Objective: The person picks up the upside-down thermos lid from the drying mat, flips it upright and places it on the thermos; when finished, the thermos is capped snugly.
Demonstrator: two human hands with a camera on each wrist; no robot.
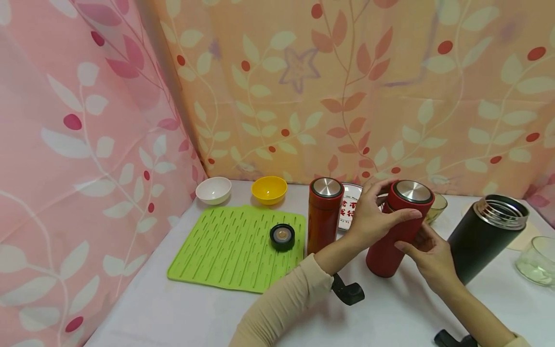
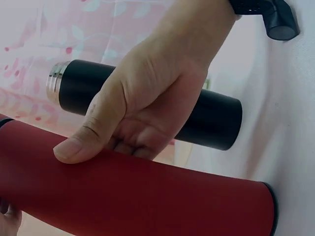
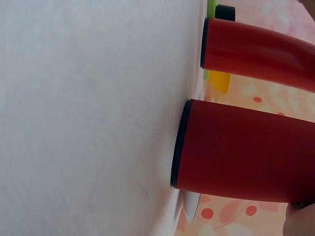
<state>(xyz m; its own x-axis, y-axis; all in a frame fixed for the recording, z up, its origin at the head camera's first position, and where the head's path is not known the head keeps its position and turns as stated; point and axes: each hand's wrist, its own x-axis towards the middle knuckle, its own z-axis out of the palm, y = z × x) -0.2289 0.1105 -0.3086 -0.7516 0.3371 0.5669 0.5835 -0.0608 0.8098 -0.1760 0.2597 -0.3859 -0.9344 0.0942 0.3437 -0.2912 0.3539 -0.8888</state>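
Note:
A red flask (image 1: 383,250) with a steel-topped lid stands on the white table, leaning a little. My left hand (image 1: 373,217) grips its upper part just under the lid, thumb across the front. In the left wrist view that left hand (image 2: 147,98) has its thumb pressed on the red flask (image 2: 147,196). My right hand (image 1: 429,258) holds the body from the right side, fingers curled round it. The right wrist view shows the flask's base (image 3: 246,147) on the table and only a fingertip of the right hand (image 3: 300,221).
A second red flask (image 1: 323,221) stands just left. An open black flask (image 1: 481,241) leans at right. A green mat (image 1: 225,246) carries a black cap (image 1: 282,236). White bowl (image 1: 213,190), yellow bowl (image 1: 269,189), a plate (image 1: 349,212) and a glass bowl (image 1: 537,260) lie around.

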